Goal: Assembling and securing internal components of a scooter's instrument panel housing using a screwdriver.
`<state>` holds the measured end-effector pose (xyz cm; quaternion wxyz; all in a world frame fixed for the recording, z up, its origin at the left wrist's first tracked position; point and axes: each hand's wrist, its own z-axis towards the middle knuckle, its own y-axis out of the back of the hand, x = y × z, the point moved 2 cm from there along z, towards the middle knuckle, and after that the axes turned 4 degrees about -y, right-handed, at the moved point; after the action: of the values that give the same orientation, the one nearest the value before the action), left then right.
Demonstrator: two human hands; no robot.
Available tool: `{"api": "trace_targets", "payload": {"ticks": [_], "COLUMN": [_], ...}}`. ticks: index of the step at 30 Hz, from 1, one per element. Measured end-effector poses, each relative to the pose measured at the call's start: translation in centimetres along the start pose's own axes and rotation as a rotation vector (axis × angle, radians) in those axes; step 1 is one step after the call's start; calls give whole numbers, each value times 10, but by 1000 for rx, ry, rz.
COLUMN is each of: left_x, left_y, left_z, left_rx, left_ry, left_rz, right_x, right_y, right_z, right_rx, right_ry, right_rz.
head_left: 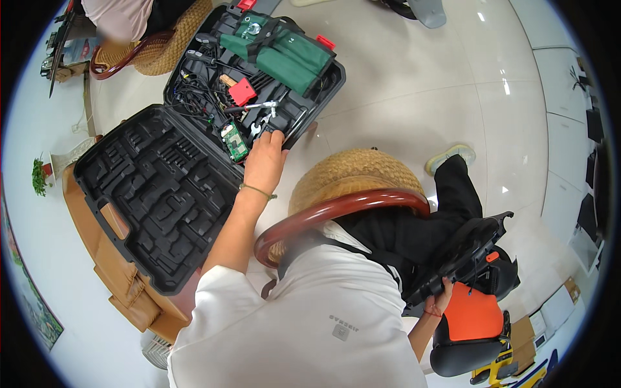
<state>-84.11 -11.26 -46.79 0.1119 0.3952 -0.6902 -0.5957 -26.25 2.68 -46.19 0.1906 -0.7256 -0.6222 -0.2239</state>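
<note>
My left hand (266,154) reaches into the near corner of an open black tool case (336,76), its fingers curled down. What they grip, if anything, is hidden. Just beyond the fingertips lies a silver wrench (256,130). Next to that hand is a green circuit board (234,141). A silver ratchet-like tool (255,107) and a red plastic piece (242,92) lie farther in. At the lower right my right hand (440,299) grips the edge of a black plastic shell (462,249), tilted beside my leg.
The case's moulded lid (165,194) lies open at left. Black cables (187,94) and a green tool bag (284,55) fill the case. A woven chair (352,171) with a red-brown rail stands before me. An orange-and-black seat (475,313) is at right; another person (123,16) sits far left.
</note>
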Motion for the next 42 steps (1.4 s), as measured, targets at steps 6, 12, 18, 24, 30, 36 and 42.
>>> {"api": "trace_targets", "payload": {"ticks": [6,12,18,24,30,36,42], "left_x": [19,32,36,34,-9,8,25], "left_y": [-3,18,50,33,9,-18,-13], "left_z": [9,3,15,31,55,78,93], "left_rx": [71,37,-88,-325,-137,67,241], "left_ry": [46,128,154,76,-114,-8,28], "left_rz": [-169,-133,-181,160,104,-26,-309], "right_x": [0,25,14,15,1,-6,-3], "right_y": [14,10,66,31,49,60,62], "right_z": [5,-18,4,-7,-6,-6,-2], "right_rx": [78,158,219,123,150,160,201], "right_ry": [49,61,43,19,13,10,-24], "right_rz": [36,-150,-208,-175,-141,-145,-182]}}
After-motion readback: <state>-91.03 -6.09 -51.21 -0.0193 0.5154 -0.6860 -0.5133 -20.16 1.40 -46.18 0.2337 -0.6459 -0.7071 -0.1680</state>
